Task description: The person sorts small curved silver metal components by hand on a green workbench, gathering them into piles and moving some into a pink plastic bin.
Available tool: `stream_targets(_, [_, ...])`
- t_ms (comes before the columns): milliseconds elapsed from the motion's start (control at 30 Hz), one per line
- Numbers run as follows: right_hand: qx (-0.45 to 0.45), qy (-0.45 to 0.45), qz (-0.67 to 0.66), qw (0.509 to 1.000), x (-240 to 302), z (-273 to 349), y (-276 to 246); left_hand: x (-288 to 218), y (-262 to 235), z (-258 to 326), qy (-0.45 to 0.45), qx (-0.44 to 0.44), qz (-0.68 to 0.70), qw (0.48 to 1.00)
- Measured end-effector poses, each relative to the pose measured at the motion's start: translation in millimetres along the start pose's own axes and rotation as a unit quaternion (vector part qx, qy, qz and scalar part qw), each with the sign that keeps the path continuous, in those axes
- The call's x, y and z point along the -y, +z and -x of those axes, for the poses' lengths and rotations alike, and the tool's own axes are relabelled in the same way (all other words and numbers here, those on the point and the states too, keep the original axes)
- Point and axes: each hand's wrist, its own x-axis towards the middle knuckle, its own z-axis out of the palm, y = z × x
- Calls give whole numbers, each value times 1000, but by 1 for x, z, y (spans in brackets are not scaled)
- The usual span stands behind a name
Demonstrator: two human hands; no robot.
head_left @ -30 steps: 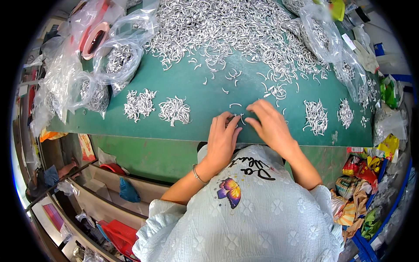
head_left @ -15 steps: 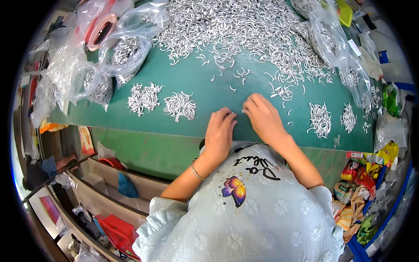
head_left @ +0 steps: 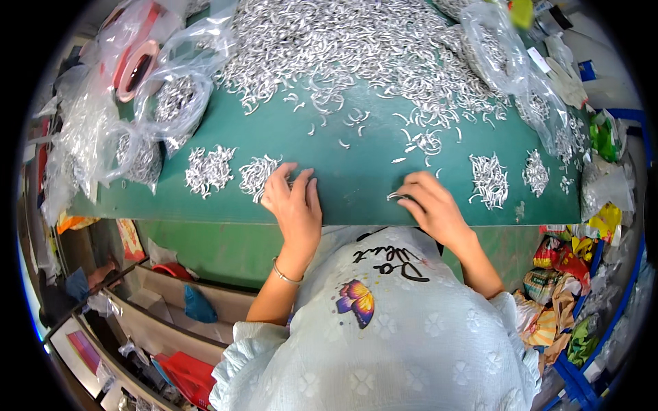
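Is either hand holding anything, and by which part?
The right hand pinches small silver pieces at its fingertips. The left hand rests on a small pile, gripping nothing visible.

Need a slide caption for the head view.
Left hand at a small pile, right hand gathering silver clips on green table.

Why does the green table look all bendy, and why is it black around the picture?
In the head view a fisheye lens bows the table edge and leaves black corners. Light is bright and even, with little shadow under the left hand and right hand. Plastic bags show white glare; the metal pieces blur together far off.
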Motion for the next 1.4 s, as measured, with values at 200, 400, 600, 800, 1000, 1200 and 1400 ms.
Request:
stream_targets(200, [-90,164,120,975,4,25,-22,-48,18,10,111,180,208,955])
stream_targets(400, [-141,72,62,985,-38,-27,0,-63,46,15,211,214,224,927])
stream_targets(600, [-148,116,105,976,-41,-51,-36,-57,45,18,209,187,212,936])
stream_targets(800, [-224,81,140,961,-46,-71,26,-58,43,17,193,167,219,942])
stream_targets(1000, [-127,117,-145,974,-30,-116,26,-57,45,18,197,182,216,939])
stream_targets(1200, [-146,131,-225,954,-38,-106,-35,-55,42,17,187,172,214,943])
stream_targets(1400, [-134,171,140,966,-50,-38,-38,-60,40,12,185,173,226,941])
